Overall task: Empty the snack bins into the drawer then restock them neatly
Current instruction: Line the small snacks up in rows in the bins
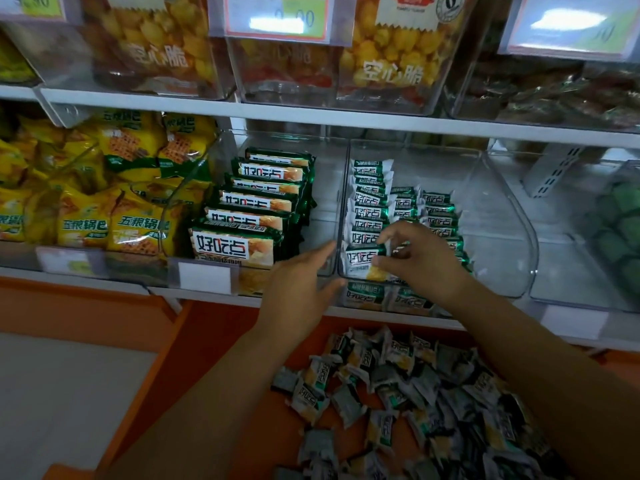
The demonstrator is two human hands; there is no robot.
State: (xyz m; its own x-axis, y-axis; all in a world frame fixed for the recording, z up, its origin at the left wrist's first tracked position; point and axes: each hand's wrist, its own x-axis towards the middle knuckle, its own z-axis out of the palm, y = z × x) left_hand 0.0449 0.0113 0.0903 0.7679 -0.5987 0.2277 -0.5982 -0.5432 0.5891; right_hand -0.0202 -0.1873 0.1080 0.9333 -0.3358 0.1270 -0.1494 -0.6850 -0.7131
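A clear plastic bin [498, 237] on the middle shelf holds small green-and-white snack packets [370, 206] stood in neat rows. My right hand [415, 258] is inside the bin's front and pinches one packet [363, 259] at the front of the left row. My left hand [298, 285] reaches to the bin's front left corner with straight fingers touching its wall. Below, the orange drawer [221, 341] holds a loose heap of the same packets [415, 393]. A second bin to the left holds larger green packs [249, 216] lined up in one row.
Yellow snack bags [104, 188] fill the bins at the left. Upper-shelf bins [284, 71] hold yellow puffs behind price tags. A bin with green items [620, 230] stands at the far right. The white shelf edge [381, 311] runs just above the drawer.
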